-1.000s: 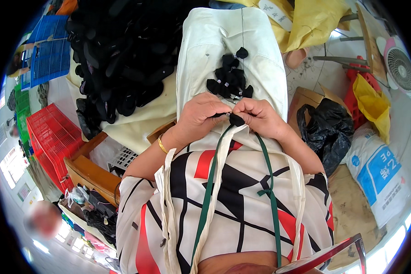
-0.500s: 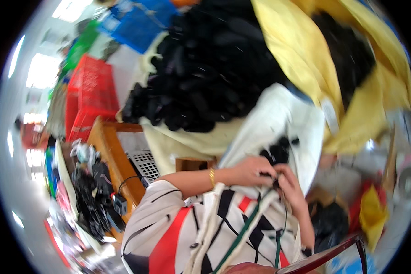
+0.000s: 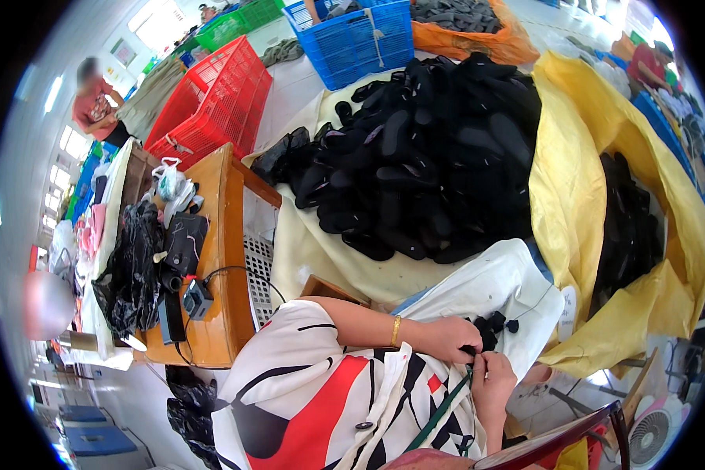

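Note:
My left hand [image 3: 451,338], with a gold bracelet at the wrist, has its fingers closed on a small black piece [image 3: 468,349] close to my body. My right hand [image 3: 493,379] meets it there in a pinch, also at the black piece. What the piece is, I cannot make out. Just beyond the hands, small dark scraps [image 3: 491,327] lie on a white cloth [image 3: 489,282] over my lap. A dark green cord [image 3: 446,407] runs down my patterned shirt from near the right fingers.
Ahead lies a large heap of black slipper-like soles [image 3: 415,157] on pale sheeting. Yellow sacking [image 3: 568,172] at the right holds more. A wooden table [image 3: 225,258] with a black bag [image 3: 133,274] stands left. Red [image 3: 211,102] and blue [image 3: 360,43] crates stand behind; a fan [image 3: 656,429] is lower right.
The view has shifted and become sharper, showing more of the room. Both hands stay together at the small black piece, now lower in the picture.

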Demonstrator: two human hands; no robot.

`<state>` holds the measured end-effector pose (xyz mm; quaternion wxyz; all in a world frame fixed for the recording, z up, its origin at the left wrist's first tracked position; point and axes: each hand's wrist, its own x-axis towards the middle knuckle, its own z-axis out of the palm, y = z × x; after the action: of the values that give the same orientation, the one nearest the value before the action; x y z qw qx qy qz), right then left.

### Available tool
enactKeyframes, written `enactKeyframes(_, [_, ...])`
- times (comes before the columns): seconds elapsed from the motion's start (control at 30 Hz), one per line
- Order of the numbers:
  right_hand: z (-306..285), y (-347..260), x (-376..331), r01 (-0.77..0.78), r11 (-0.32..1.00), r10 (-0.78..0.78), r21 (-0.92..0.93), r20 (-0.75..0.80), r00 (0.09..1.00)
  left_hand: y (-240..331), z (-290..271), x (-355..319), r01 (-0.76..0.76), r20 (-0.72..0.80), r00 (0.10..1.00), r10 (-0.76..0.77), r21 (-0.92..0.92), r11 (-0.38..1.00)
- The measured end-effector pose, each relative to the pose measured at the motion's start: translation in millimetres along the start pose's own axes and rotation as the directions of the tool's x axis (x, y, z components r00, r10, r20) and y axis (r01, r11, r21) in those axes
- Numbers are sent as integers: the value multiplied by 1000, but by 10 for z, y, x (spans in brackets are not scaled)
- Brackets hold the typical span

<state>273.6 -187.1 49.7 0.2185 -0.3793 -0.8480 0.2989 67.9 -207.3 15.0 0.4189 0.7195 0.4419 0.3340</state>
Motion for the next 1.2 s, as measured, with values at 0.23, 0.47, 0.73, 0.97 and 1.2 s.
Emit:
enactKeyframes(0.23, [0, -133, 149, 361, 891, -402, -277, -110, 909, 43, -58, 0, -22, -23, 1000, 21, -41, 999])
enactKeyframes(0.47, [-37, -306, 188, 403, 903, -377, -151, 176, 909, -141, 93, -9, -7, 29, 1000, 2, 200, 980])
enactKeyframes(0.73, [-117, 392, -136, -157, 223, 437, 962, 46, 899, -247, -130, 31, -86, -75, 991, 107, 234, 968])
enactKeyframes(0.97, [-1736, 1664, -1136, 451, 52, 762, 891, -328, 559, -391, -411, 91, 96, -107, 993, -49, 494, 864])
enactKeyframes(1.2, [-2033, 2232, -1918, 304, 740, 653, 600, -749, -113, -642, -471, 279, 222, -241, 959, -150, 309, 925])
